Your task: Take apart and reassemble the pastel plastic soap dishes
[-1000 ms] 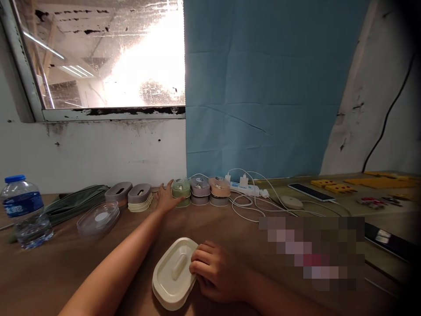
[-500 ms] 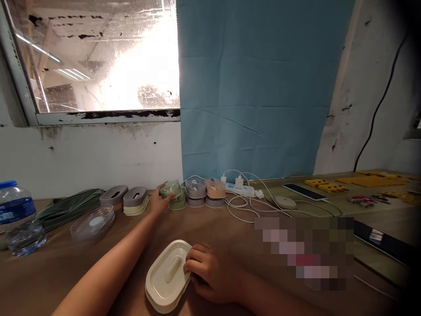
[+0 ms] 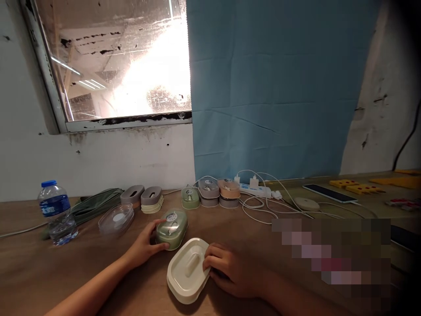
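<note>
My left hand (image 3: 151, 244) is closed around the near left side of a green soap box (image 3: 173, 237) with a clear lid and a round sticker; the box is on or just above the brown table. Just right of it, my right hand (image 3: 226, 268) grips the right rim of a cream soap box tray (image 3: 187, 274), an oval dish with a raised bar in its middle. The fingers under the tray are partly hidden. Against the wall stands another green soap box (image 3: 190, 198), beside stacked purple-grey boxes (image 3: 209, 188) and an orange-lidded box (image 3: 229, 188).
Clear lids (image 3: 115, 219), slotted grey trays (image 3: 151, 196) above cream ones, a water bottle (image 3: 55, 215) and a dark green cloth bag (image 3: 95, 204) are at left. A power strip (image 3: 253, 190) with white cables, a phone (image 3: 329, 193) and yellow pieces (image 3: 365, 188) are at right.
My left hand has brought a green soap box from the wall row towards me, beside the cream tray. Another green box stays behind. The view has swung left; my right hand keeps the tray.
</note>
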`<state>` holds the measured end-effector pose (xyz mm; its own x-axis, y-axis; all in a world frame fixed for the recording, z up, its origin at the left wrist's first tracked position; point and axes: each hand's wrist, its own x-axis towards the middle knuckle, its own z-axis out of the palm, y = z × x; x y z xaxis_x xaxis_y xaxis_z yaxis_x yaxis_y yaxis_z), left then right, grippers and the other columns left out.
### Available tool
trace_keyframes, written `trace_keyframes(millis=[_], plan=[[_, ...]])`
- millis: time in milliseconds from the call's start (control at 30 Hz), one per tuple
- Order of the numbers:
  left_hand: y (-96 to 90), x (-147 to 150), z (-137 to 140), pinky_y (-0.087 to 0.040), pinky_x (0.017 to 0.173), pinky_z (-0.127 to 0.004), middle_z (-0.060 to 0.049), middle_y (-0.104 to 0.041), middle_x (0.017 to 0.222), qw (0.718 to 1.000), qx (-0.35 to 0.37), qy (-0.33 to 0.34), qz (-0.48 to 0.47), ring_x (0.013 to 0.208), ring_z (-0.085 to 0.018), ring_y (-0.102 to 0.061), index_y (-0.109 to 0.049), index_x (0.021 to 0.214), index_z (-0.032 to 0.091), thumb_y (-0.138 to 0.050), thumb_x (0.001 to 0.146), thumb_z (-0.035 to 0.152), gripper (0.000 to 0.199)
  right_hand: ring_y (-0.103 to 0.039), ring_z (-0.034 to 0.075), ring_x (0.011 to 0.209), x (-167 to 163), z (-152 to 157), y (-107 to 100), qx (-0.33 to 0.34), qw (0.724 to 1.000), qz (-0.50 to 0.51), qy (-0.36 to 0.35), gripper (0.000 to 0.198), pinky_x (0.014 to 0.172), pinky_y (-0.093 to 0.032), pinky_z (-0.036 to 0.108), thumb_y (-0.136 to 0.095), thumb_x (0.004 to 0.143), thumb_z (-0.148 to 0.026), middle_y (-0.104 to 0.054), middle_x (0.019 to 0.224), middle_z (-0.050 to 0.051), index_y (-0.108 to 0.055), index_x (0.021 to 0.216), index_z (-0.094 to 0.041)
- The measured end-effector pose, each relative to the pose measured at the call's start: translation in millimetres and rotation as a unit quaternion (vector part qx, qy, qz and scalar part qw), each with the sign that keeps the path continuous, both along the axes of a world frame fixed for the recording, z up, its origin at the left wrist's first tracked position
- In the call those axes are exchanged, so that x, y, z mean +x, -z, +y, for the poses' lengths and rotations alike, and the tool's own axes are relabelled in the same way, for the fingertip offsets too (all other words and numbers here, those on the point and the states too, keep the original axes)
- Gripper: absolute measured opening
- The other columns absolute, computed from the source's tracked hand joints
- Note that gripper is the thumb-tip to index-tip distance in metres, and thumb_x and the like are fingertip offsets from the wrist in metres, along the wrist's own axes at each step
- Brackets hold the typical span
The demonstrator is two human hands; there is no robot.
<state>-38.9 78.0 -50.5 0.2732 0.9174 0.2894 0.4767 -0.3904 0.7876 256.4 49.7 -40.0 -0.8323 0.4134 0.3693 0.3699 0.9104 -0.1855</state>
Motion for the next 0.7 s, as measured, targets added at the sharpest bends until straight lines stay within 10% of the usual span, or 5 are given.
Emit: trace_keyframes(millis=[133, 233, 433, 700], plan=[[-7.7, -7.8, 17.0, -0.03, 0.101, -0.045, -0.009, -0.044, 0.129, 0.978, 0.1, -0.069, 0.168, 0.123, -0.027, -0.038, -0.048, 0.121, 0.026, -0.055, 0.079, 0.042, 0.046, -0.051, 0.018, 0.088, -1.1, -0.2, -1.4, -0.014, 1.0, 0.005, 0.002, 0.024, 0.081, -0.042, 0.031, -0.049, 0.073, -0.006, -0.057, 0.094, 0.006, -0.055, 0.093, -0.017], [-22.5, -13.9, 59.7, -0.024, 0.104, -0.045, -0.011, -0.04, 0.134, 0.912, 0.213, -0.18, 0.301, 0.126, -0.026, -0.033, -0.045, 0.124, 0.021, -0.048, 0.083, 0.032, 0.042, -0.051, 0.018, 0.088, -1.3, -0.9, -2.4, -0.024, 1.0, 0.006, 0.003, 0.025, 0.081, -0.043, 0.03, -0.048, 0.073, -0.006, -0.057, 0.094, 0.006, -0.055, 0.094, -0.017], [-36.7, -31.9, 137.0, -0.033, 0.095, -0.046, -0.015, -0.064, 0.106, 0.881, 0.176, -0.224, 0.377, 0.108, -0.032, -0.053, -0.063, 0.099, 0.014, -0.057, 0.073, 0.015, 0.027, -0.051, 0.018, 0.087, -0.3, -0.9, -1.9, -0.037, 0.999, -0.004, 0.013, 0.022, 0.08, -0.043, 0.029, -0.048, 0.074, -0.008, -0.057, 0.094, 0.007, -0.055, 0.092, -0.017], [-44.2, -40.3, 106.3, -0.039, 0.088, -0.036, -0.013, -0.066, 0.104, 0.886, 0.213, -0.206, 0.357, 0.097, -0.025, -0.06, -0.062, 0.103, 0.012, -0.048, 0.083, 0.024, 0.027, -0.05, 0.019, 0.089, -0.5, -0.2, -1.1, -0.048, 0.999, 0.005, 0.01, 0.023, 0.08, -0.042, 0.029, -0.048, 0.074, -0.008, -0.056, 0.095, 0.006, -0.056, 0.093, -0.018]])
